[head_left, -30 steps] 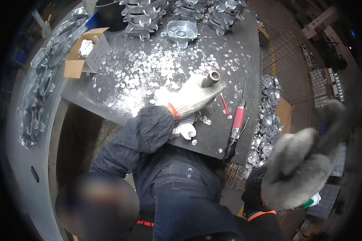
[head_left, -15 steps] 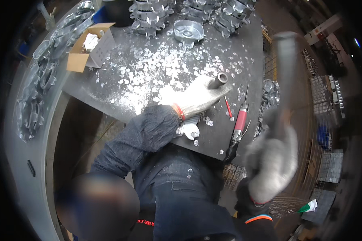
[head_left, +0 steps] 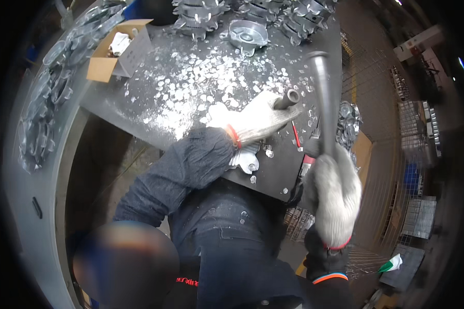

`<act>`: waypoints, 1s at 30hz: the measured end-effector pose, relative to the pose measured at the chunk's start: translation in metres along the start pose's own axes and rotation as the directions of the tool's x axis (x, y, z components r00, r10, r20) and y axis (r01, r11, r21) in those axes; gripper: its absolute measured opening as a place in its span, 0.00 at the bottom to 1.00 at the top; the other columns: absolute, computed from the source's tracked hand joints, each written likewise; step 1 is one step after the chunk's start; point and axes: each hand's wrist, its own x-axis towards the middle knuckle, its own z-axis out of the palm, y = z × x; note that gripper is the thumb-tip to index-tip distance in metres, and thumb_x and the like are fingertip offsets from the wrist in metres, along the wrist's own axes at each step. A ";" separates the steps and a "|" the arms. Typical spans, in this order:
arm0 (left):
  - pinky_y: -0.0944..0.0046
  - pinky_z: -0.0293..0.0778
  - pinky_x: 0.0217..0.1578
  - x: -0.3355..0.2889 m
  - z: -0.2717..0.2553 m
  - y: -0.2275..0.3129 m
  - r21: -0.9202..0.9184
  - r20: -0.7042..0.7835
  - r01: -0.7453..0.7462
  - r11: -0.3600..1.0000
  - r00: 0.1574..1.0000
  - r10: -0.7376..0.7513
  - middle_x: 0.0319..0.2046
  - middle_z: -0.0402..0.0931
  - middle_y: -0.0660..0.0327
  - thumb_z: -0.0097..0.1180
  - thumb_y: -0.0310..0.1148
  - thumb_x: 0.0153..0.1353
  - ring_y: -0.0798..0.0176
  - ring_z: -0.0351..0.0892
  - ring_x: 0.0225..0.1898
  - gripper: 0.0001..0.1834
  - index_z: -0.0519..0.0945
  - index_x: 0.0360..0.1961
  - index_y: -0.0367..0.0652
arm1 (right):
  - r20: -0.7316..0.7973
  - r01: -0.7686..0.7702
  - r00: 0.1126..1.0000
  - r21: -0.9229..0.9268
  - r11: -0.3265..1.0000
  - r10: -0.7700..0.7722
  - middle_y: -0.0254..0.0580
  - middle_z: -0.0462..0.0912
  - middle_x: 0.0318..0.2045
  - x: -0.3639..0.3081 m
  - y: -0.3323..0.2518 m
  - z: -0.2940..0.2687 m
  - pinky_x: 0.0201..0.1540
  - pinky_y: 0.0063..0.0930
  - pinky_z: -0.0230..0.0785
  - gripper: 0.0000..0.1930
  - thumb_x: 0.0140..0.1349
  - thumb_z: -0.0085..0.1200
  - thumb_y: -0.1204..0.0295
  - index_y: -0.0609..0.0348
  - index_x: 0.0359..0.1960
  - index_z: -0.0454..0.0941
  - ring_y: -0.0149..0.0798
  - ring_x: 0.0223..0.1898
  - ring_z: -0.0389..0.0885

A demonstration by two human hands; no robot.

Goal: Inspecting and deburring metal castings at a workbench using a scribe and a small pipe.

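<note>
My left hand [head_left: 260,116], in a white knit glove, is wrapped round a short metal tube [head_left: 288,99] whose hollow end points up and to the right. Beneath that hand and wrist shows part of a silvery metal casting [head_left: 246,160]; the rest of it is hidden. On the right, my gloved right hand [head_left: 335,193] grips a long grey metal bar [head_left: 323,98] with a flared far end. The bar stands raised to the right of the tube, apart from it and slightly blurred. A red-handled air tool [head_left: 307,162] lies partly behind my right hand.
Small shiny metal scraps [head_left: 201,85] cover much of the dark table [head_left: 270,177]. A red pen-like stick [head_left: 296,135] lies near the tube. Round castings [head_left: 248,35] stand in stacks at the back. An open cardboard box [head_left: 131,51] sits at the far left, beside more castings [head_left: 51,92].
My right hand has swung the bar leftward, nearer the tube, and now partly covers the air tool. My left hand keeps its hold on the tube. The whole view has shifted slightly.
</note>
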 end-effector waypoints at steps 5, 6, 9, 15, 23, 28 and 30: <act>0.58 0.68 0.26 0.012 0.004 -0.024 0.190 -0.062 -0.269 0.944 0.956 0.285 0.20 0.69 0.67 0.64 0.51 0.73 0.72 0.65 0.24 0.25 0.82 0.30 0.37 | -0.218 0.573 0.805 0.041 0.819 -0.552 0.49 0.86 0.38 -0.013 0.010 -0.005 0.23 0.21 0.67 0.27 0.81 0.53 0.60 0.76 0.66 0.70 0.26 0.22 0.77; 0.58 0.68 0.26 0.013 0.002 -0.023 0.191 -0.062 -0.268 0.944 0.957 0.284 0.20 0.69 0.67 0.64 0.51 0.73 0.72 0.65 0.24 0.25 0.82 0.30 0.37 | -0.175 0.584 0.782 -0.127 0.802 -0.598 0.53 0.87 0.40 -0.005 0.016 -0.006 0.28 0.27 0.72 0.25 0.79 0.55 0.61 0.74 0.63 0.73 0.32 0.27 0.80; 0.58 0.74 0.32 0.012 0.003 -0.025 0.185 -0.045 -0.200 0.962 0.976 0.212 0.23 0.77 0.64 0.63 0.50 0.74 0.71 0.72 0.27 0.23 0.87 0.36 0.37 | 0.049 0.312 0.948 -0.319 0.895 -0.313 0.60 0.88 0.43 0.010 0.017 -0.006 0.46 0.44 0.80 0.16 0.73 0.63 0.70 0.68 0.56 0.82 0.52 0.42 0.88; 0.60 0.78 0.39 0.013 0.005 -0.040 0.136 -0.032 -0.237 0.962 0.969 0.244 0.28 0.84 0.60 0.65 0.45 0.74 0.70 0.79 0.33 0.19 0.87 0.43 0.36 | 0.065 -0.088 0.995 0.128 0.988 0.080 0.29 0.74 0.24 -0.006 0.012 0.007 0.20 0.20 0.58 0.18 0.81 0.54 0.65 0.67 0.62 0.75 0.21 0.19 0.65; 0.68 0.72 0.31 0.016 0.003 -0.030 -0.148 -0.202 -0.332 0.931 0.932 0.300 0.25 0.79 0.68 0.66 0.50 0.74 0.73 0.75 0.28 0.19 0.86 0.37 0.44 | 0.414 -0.340 0.896 0.407 0.848 0.160 0.53 0.87 0.47 -0.023 0.077 0.013 0.43 0.28 0.83 0.13 0.81 0.54 0.68 0.66 0.56 0.74 0.37 0.39 0.89; 0.71 0.72 0.25 -0.002 -0.027 0.018 -0.079 -0.120 -0.411 0.908 0.908 0.401 0.27 0.80 0.68 0.67 0.47 0.74 0.78 0.76 0.27 0.17 0.84 0.37 0.44 | 0.505 -0.509 0.820 0.431 0.745 0.268 0.56 0.88 0.50 -0.034 0.116 0.045 0.47 0.32 0.82 0.19 0.82 0.53 0.63 0.69 0.61 0.75 0.38 0.41 0.90; 0.64 0.79 0.34 -0.009 -0.036 0.018 0.142 -0.196 -0.482 0.865 0.842 0.502 0.35 0.87 0.61 0.66 0.42 0.75 0.70 0.84 0.32 0.14 0.89 0.42 0.40 | 0.497 -0.480 0.831 0.412 0.774 0.250 0.56 0.88 0.52 -0.033 0.116 0.045 0.50 0.32 0.82 0.20 0.82 0.53 0.63 0.69 0.62 0.74 0.38 0.45 0.90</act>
